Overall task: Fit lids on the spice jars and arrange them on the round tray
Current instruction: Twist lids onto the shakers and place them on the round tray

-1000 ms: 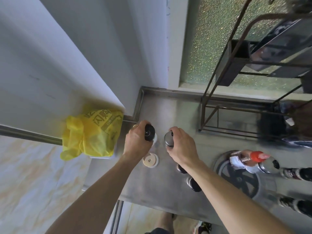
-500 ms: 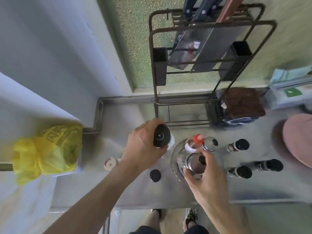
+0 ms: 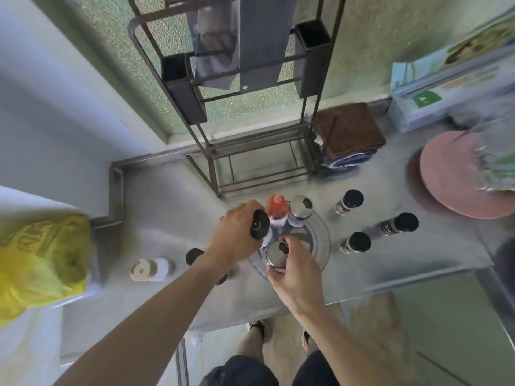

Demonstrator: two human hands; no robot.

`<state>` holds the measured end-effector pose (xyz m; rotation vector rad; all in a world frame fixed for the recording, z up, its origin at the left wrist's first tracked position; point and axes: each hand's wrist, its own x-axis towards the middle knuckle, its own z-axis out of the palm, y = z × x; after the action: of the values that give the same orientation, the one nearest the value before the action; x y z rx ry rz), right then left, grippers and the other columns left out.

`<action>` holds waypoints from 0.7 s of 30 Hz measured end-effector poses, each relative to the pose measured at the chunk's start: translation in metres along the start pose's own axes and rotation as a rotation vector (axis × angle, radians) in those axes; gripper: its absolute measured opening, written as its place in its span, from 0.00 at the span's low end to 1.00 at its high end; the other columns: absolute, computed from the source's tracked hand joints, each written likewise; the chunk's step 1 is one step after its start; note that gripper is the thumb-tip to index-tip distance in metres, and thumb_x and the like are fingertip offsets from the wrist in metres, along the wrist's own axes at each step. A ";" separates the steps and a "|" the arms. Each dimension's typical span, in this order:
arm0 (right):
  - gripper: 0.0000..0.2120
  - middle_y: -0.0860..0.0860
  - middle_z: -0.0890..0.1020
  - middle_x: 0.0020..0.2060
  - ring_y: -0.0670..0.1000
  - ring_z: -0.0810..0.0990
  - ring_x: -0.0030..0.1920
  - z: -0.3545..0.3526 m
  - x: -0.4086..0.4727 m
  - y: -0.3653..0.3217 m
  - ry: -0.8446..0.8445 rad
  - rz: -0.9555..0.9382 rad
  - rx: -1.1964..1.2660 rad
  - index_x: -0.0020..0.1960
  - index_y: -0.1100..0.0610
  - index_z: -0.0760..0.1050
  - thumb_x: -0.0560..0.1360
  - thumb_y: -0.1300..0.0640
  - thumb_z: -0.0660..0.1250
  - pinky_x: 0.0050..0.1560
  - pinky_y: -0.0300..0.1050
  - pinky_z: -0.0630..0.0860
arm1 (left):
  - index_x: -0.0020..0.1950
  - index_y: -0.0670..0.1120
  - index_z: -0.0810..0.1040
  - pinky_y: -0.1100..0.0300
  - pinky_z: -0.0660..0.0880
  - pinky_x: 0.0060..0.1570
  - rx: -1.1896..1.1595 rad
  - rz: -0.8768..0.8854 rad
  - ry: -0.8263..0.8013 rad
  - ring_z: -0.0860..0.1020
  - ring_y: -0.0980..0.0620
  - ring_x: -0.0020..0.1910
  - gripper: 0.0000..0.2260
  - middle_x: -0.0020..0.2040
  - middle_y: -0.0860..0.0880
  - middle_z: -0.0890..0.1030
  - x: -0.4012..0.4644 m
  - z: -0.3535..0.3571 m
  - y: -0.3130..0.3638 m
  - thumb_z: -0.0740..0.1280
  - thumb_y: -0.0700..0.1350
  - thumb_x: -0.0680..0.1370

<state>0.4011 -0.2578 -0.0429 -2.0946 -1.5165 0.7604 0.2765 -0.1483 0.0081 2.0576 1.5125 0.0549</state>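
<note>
A steel counter [image 3: 362, 274] runs under both hands, backed by a frosted green window [image 3: 111, 51] and a dark metal rack [image 3: 250, 151] just beyond the hands. A yellow bag [image 3: 36, 260] sits well to the left of the left hand; a pink round board [image 3: 457, 176] lies far right of the right hand.

The clear round tray [image 3: 323, 240] lies beneath the hands and carries a red-capped bottle [image 3: 276, 207] and a chrome-lidded shaker [image 3: 300, 211] at its far edge.

The left hand [image 3: 237, 235] grips a black-lidded jar [image 3: 259, 228] at the tray's left rim. The right hand [image 3: 295, 271] grips a second chrome-lidded shaker [image 3: 277, 253] over the tray's near side.

Three black-lidded jars [image 3: 355, 242] stand right of the tray; a cork-topped jar [image 3: 150, 270] lies on its side left of the left forearm.
</note>
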 end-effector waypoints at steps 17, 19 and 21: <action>0.33 0.52 0.82 0.56 0.55 0.80 0.57 0.023 0.002 -0.005 -0.049 -0.146 -0.104 0.65 0.57 0.72 0.64 0.53 0.80 0.59 0.52 0.78 | 0.73 0.54 0.64 0.50 0.72 0.63 0.030 -0.020 0.116 0.76 0.46 0.63 0.32 0.66 0.49 0.77 -0.022 -0.045 -0.051 0.72 0.40 0.73; 0.34 0.51 0.80 0.60 0.54 0.78 0.62 0.016 0.000 -0.009 -0.060 -0.141 -0.076 0.67 0.56 0.70 0.66 0.51 0.79 0.62 0.51 0.77 | 0.71 0.55 0.68 0.50 0.74 0.61 0.084 -0.084 0.197 0.76 0.47 0.62 0.27 0.64 0.50 0.78 -0.047 -0.065 -0.082 0.71 0.44 0.74; 0.34 0.52 0.79 0.60 0.53 0.77 0.62 0.006 -0.005 -0.014 -0.035 -0.162 -0.045 0.68 0.55 0.70 0.66 0.51 0.80 0.61 0.52 0.78 | 0.69 0.55 0.71 0.50 0.75 0.60 0.115 -0.173 0.221 0.77 0.47 0.62 0.25 0.64 0.51 0.78 -0.075 -0.079 -0.114 0.72 0.45 0.74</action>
<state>0.3863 -0.2585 -0.0378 -1.9701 -1.7120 0.7126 0.1231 -0.1592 0.0424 2.0549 1.8626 0.1355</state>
